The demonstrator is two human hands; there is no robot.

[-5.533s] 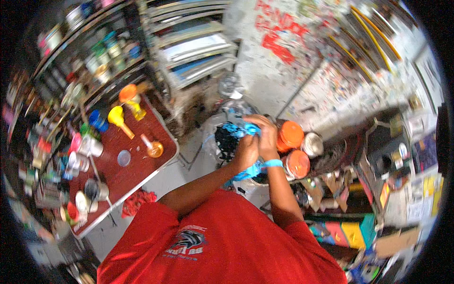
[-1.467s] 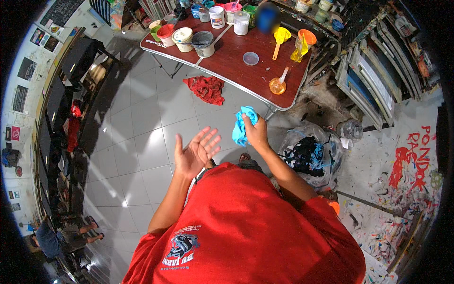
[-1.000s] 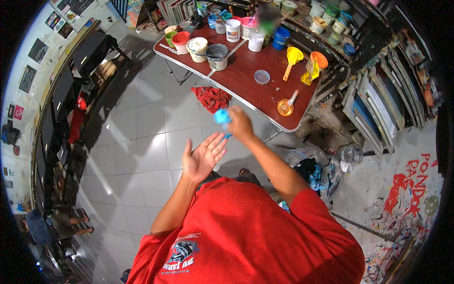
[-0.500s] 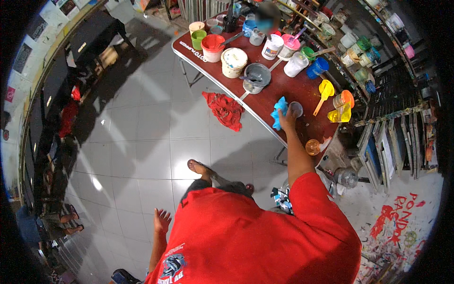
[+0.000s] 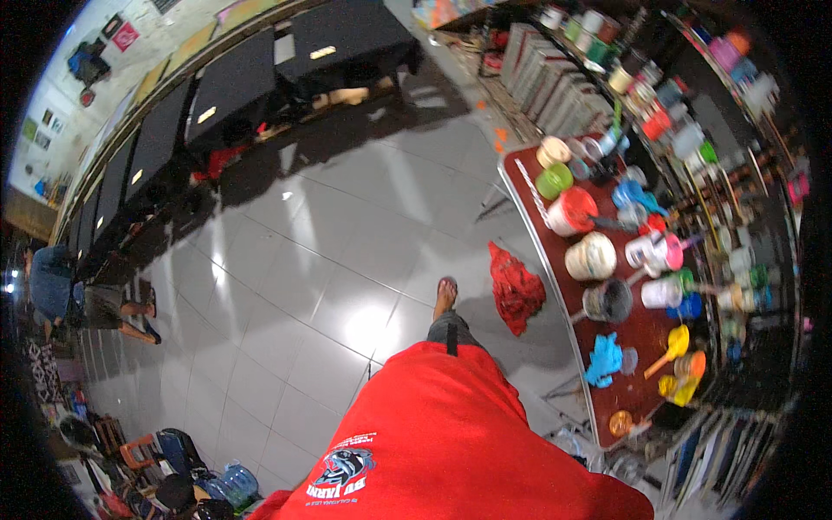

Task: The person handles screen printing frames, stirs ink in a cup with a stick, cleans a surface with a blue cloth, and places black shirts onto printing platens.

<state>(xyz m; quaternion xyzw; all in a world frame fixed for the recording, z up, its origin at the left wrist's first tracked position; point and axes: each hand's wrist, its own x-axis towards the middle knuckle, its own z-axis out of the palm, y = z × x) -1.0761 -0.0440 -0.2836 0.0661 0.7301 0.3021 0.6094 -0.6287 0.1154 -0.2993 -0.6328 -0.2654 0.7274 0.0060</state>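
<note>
Neither hand appears in the head view, so the state of each grip cannot be told. The lower frame is filled by the person's red shirt, with one sandalled foot on the grey tiled floor ahead of it.

The crumpled blue glove lies on the dark red surface at the right, near its front edge and free of any hand. Just beside it sits a small round lid. A yellow scoop and an orange cup lie further right on the same surface. A grey-filled paint bucket stands just beyond the glove, with a cream-filled bucket and a red-filled bucket in line beyond it.

A red rag hangs at the surface edge, possibly touching the floor; the blur prevents certainty.
</note>
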